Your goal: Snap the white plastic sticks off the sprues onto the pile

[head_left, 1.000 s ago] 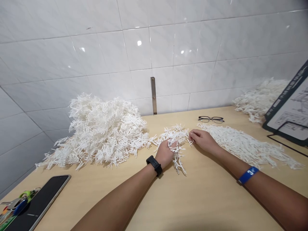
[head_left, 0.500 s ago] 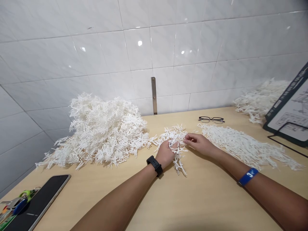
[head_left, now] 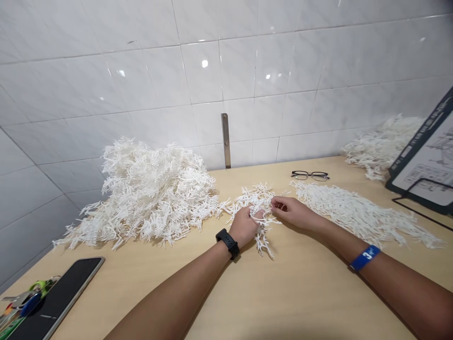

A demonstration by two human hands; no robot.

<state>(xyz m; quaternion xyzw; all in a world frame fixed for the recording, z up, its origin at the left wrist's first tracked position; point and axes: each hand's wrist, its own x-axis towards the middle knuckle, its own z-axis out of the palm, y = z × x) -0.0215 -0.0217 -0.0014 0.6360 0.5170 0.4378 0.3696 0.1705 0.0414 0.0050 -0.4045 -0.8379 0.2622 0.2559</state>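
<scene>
A small tangle of white, branching plastic-looking pieces [head_left: 257,192] lies on the table in front of me. My left hand [head_left: 245,226] is closed on some of these branched pieces, and their forked ends hang below its fingers. Just to the right, my right hand [head_left: 288,211] has thumb and fingertips pinched together at the tangle's right edge; what lies in the pinch is too small to make out. A large heap of the same white pieces [head_left: 155,189] rises to the left. Beside my right forearm spreads a flatter pile of white strands [head_left: 354,210].
Eyeglasses [head_left: 310,175] lie behind the right pile. A phone [head_left: 60,297] and keys [head_left: 26,302] are at the lower left. Another white pile [head_left: 382,144] sits at the back right by a dark-framed printed board [head_left: 424,165]. A metal bracket [head_left: 226,141] is on the tiled wall.
Both hands stay almost in place. The branched pieces between them have shifted slightly, with a forked end now showing lower, under the right fingertips.
</scene>
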